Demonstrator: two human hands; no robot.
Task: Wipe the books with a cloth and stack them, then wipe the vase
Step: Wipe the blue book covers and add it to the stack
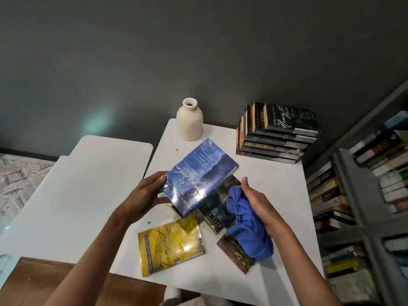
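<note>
My left hand [146, 194] grips a blue book [199, 175] by its near-left edge and holds it tilted above the white table [273, 191]. My right hand [257, 200] holds a bunched blue cloth [248, 228] just right of the book's lower edge. Under them lie a dark book [217, 212], a yellow book [171, 245] and a brown book [236, 253], the last partly covered by the cloth. A cream vase [189, 120] stands upright at the table's far edge. A stack of several books [278, 134] sits at the far right corner.
A second white table [77, 184] adjoins on the left. Grey shelves full of books [364, 195] stand along the right. A dark wall lies behind the tables. Wooden floor [55, 281] and a patterned rug [17, 180] show at the lower left.
</note>
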